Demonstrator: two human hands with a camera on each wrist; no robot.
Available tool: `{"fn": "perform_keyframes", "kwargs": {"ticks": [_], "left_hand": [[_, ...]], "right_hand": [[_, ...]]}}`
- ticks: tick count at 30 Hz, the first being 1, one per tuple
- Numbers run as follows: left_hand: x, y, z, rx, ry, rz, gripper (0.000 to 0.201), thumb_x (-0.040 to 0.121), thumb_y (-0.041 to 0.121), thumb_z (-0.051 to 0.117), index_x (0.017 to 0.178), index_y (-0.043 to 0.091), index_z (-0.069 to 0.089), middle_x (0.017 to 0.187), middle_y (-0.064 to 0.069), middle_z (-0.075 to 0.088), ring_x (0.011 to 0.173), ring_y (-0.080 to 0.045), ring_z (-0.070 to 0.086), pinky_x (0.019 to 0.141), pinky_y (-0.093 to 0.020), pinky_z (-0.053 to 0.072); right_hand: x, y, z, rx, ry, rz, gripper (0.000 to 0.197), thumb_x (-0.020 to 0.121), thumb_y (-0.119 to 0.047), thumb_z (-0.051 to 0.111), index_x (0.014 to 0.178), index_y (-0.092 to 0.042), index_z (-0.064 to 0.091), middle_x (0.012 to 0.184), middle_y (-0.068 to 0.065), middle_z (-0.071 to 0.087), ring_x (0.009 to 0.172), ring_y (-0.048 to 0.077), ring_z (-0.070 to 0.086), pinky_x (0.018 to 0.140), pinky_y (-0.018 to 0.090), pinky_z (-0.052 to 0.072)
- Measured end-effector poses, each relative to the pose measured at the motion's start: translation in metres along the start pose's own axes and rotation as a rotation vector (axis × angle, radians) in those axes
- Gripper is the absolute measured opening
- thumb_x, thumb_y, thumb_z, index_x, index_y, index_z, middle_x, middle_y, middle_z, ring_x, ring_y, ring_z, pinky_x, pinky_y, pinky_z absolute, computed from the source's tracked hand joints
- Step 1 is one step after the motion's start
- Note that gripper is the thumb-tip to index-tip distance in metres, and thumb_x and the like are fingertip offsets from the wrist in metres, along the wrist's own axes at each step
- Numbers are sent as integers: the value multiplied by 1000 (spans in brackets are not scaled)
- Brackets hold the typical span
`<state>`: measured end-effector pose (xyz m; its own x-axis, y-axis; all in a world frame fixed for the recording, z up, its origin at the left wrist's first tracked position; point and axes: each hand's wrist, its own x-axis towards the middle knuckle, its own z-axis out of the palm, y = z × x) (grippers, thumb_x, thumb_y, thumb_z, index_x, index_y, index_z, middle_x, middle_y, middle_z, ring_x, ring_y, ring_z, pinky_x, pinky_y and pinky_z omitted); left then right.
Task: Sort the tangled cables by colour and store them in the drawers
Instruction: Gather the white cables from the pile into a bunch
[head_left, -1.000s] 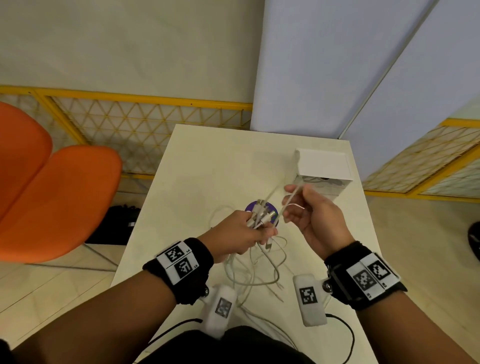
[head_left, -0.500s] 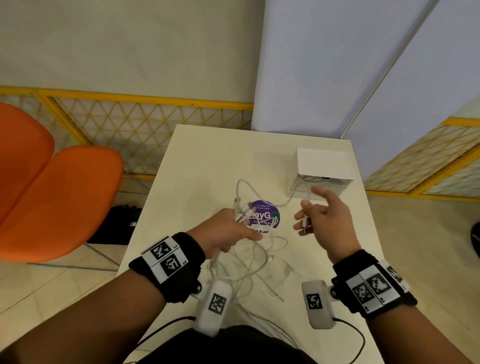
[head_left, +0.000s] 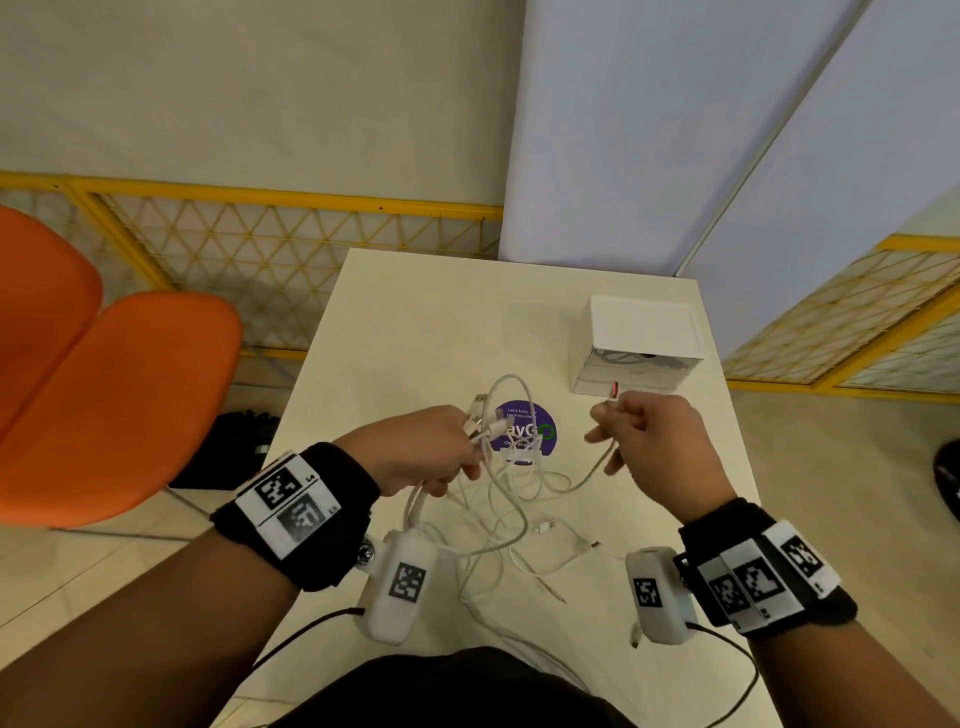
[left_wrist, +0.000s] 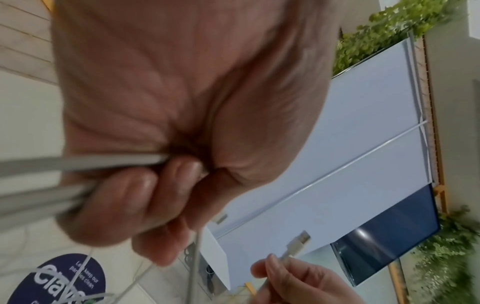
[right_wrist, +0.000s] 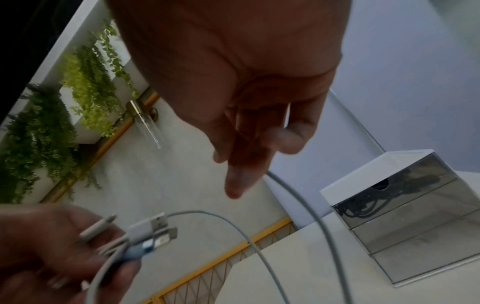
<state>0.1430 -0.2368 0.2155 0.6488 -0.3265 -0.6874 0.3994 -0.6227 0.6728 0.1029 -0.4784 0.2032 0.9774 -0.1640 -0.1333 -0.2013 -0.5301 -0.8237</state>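
Note:
A tangle of white cables (head_left: 498, 525) lies on the cream table (head_left: 415, 322) in front of me. My left hand (head_left: 465, 457) grips a bunch of them, and several plugs (head_left: 485, 418) stick out above its fingers (left_wrist: 140, 191); the same plugs (right_wrist: 153, 228) show in the right wrist view. To the right and apart from it, my right hand (head_left: 605, 423) pinches one white cable just below its USB plug (left_wrist: 298, 242), and that cable (right_wrist: 298, 197) runs down to the tangle. The white drawer unit (head_left: 644, 338) stands just beyond my right hand, with dark cables in its top drawer (right_wrist: 389, 191).
A round purple sticker (head_left: 540, 434) sits on the table between my hands. An orange chair (head_left: 119, 395) stands left of the table with a black bag (head_left: 228, 452) under it. A yellow mesh fence (head_left: 291, 234) and pale panels (head_left: 649, 130) close off the back.
My hands have drawn apart. The right hand, loose-fingered half a second ago, now pinches a cable end off to the right. The left hand still holds the bunch.

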Motion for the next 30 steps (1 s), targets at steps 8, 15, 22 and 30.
{"fn": "perform_keyframes", "kwargs": {"ticks": [8,15,22,30], "left_hand": [[-1,11,11,-126,176,34,27,80,39,77,72,23,57,55,6,33,49,-13,25,50,-27,19],[-2,16,16,-184,215,-63,41,80,52,71,63,22,51,60,2,27,51,-14,18,51,-28,16],[-1,18,21,-503,89,38,33,92,37,51,66,20,41,57,4,26,48,-14,16,49,-27,12],[-4,19,32,-820,-94,247,48,100,54,43,94,8,55,63,-1,36,52,-13,24,55,-30,18]], "right_hand": [[-14,-20,18,-102,-135,-204,33,94,-42,60,70,-24,74,55,-8,53,53,5,46,53,17,31],[-27,-44,24,-179,8,-373,47,100,-39,53,54,-27,49,47,-5,41,49,13,40,50,29,32],[-32,-53,32,-153,-267,-233,42,103,-31,46,68,-13,62,48,-19,52,49,5,48,53,21,34],[-26,-56,34,86,-362,-51,45,103,-23,44,63,-26,65,51,1,60,41,13,46,52,28,41]]}}
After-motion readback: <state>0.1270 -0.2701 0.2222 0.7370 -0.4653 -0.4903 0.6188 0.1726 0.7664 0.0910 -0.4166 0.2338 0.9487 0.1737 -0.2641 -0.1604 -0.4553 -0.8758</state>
